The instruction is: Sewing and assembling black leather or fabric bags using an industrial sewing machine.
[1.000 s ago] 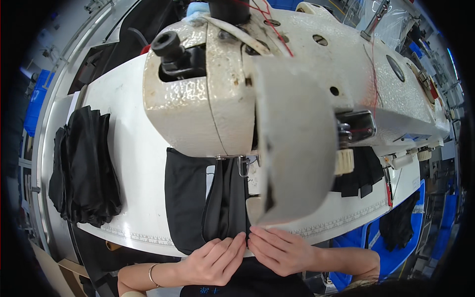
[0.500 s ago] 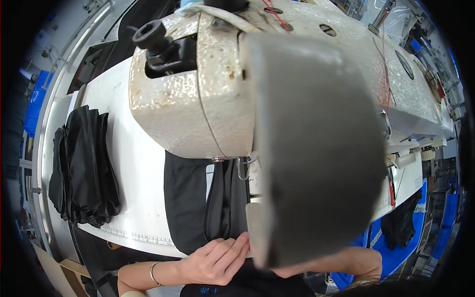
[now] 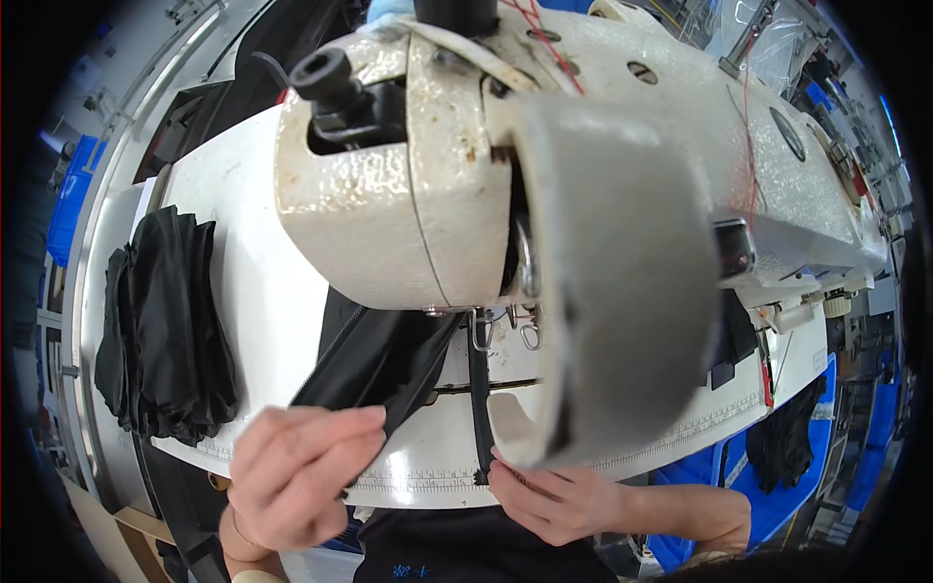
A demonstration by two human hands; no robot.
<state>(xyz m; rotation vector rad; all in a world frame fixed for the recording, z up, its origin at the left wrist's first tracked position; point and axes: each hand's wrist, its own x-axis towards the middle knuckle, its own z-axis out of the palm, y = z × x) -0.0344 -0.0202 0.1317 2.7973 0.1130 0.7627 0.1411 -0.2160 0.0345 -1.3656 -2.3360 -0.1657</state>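
Observation:
A white sewing machine [image 3: 360,214] stands over the white table, its presser foot partly visible below the head. My left hand [image 3: 301,476] pinches the edge of a black fabric piece [image 3: 379,369] with a zipper [image 3: 330,345] along one side; the piece slants up under the machine head. From the foot a narrow black strip [image 3: 479,398] runs toward me. At its near end my right hand [image 3: 554,500] is closed, fingertips against the strip. A large grey rounded guard [image 3: 632,291], blurred and close, hides part of the sewing area and the tips of some right-hand fingers.
A stack of black fabric pieces [image 3: 170,330] lies on the table at left. A ruler scale [image 3: 418,478] follows the front edge. At lower right a blue bin [image 3: 743,486] holds black fabric [image 3: 780,437]. Red thread [image 3: 750,165] hangs along the machine arm.
My left hand has moved left, pulling the black fabric piece with it and baring the white table and the narrow strip. My right hand now shows more beside the guard. The view has shifted slightly.

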